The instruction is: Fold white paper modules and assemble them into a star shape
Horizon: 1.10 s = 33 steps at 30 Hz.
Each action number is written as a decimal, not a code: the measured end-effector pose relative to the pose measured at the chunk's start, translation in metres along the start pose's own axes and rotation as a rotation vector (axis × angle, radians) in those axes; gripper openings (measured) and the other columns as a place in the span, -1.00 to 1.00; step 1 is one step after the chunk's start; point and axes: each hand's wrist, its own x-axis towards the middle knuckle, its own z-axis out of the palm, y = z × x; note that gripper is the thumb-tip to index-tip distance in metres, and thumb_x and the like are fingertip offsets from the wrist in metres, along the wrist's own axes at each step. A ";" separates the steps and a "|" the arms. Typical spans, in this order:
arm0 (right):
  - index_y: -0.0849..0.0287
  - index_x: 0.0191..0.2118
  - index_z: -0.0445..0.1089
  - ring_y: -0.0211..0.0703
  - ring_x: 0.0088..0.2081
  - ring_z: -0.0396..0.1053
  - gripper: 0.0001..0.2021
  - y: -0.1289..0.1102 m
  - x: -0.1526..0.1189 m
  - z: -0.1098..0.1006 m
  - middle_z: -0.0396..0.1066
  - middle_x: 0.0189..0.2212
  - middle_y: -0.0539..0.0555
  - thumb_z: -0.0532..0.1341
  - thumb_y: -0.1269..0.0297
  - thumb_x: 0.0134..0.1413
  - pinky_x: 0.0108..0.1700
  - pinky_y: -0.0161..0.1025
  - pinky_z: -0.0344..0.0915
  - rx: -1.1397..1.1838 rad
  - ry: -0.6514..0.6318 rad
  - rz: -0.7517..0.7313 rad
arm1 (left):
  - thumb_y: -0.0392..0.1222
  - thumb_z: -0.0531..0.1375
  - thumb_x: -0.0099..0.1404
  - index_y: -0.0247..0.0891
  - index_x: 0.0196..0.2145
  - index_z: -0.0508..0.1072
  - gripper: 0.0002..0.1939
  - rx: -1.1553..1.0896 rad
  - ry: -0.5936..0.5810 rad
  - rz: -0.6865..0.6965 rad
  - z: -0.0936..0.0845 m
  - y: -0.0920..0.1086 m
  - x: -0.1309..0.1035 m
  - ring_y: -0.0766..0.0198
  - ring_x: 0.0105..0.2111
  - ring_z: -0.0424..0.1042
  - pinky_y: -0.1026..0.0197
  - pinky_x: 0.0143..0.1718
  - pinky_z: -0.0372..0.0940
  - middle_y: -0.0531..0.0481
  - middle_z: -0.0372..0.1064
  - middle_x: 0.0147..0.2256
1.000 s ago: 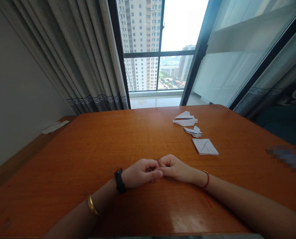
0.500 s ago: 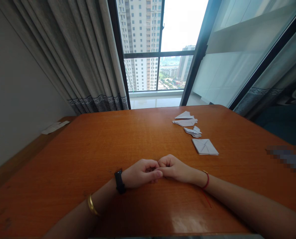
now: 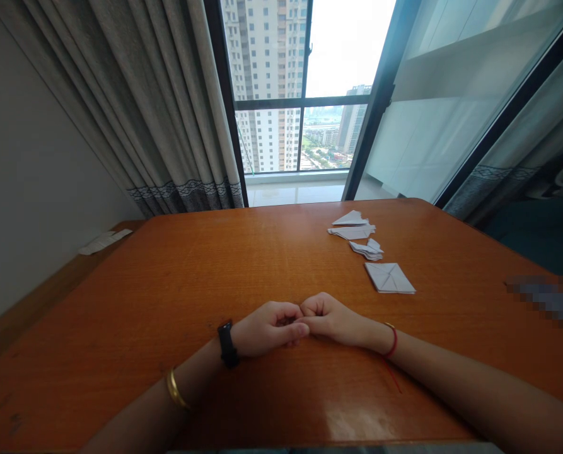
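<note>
My left hand (image 3: 272, 329) and my right hand (image 3: 331, 318) rest together above the near middle of the wooden table (image 3: 177, 271). Their fingertips touch. The fingers of the left are curled, its thumb lying against the right thumb; the right is folded into a loose fist. No object shows in either one, though the inner fingers are partly hidden. Closest to the right hand, beyond it, lies a folded white paper square (image 3: 389, 278). Behind that are a folded paper piece with layered edges (image 3: 367, 250) and two flat folded paper planes (image 3: 352, 226).
White paper strips (image 3: 105, 242) lie on a ledge by the left wall. A blurred-out item (image 3: 548, 302) is at the table's right side. Past the far edge stand a grey curtain (image 3: 177, 126) and a window (image 3: 304, 101).
</note>
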 end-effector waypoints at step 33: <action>0.19 -0.67 0.04 -0.46 -0.63 -0.12 -0.50 -0.001 -0.001 0.000 -0.04 -0.72 -0.17 0.29 0.01 -0.04 -0.61 -0.41 -0.21 0.004 -0.002 0.011 | 0.14 0.15 0.25 -0.34 -0.40 0.33 -0.58 0.007 0.000 -0.002 0.000 0.003 -0.001 0.37 -0.48 0.29 0.32 -0.43 0.20 0.04 0.29 -0.49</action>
